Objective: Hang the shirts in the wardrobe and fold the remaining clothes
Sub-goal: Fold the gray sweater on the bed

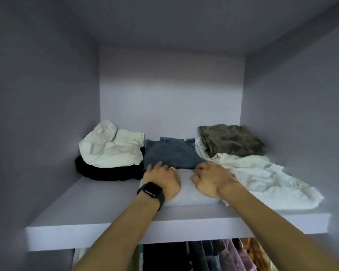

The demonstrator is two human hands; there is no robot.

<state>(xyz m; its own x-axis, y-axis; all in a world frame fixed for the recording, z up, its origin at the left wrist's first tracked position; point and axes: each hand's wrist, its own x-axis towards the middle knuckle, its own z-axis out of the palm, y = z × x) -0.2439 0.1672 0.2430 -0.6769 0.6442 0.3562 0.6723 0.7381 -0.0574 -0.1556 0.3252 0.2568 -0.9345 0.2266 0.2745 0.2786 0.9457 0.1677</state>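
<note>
On the wardrobe shelf (96, 212), your left hand (161, 181) and right hand (209, 180) lie palm-down, pressing the folded white garment (186, 185) just before the folded jeans (170, 153); press evenly, then smooth it squarely, keeping the creases.

On shelf (106, 212): left hand (161, 181), right hand (210, 181) rest on folded white garment (186, 191).

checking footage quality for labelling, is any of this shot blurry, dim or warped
Head view: dim, uneven light, back wall brightest, falling off toward the sides; head view: the wide-angle lens bends the shelf edge; head view: olive garment and hanging clothes are soft, left hand and right hand sharper.
</note>
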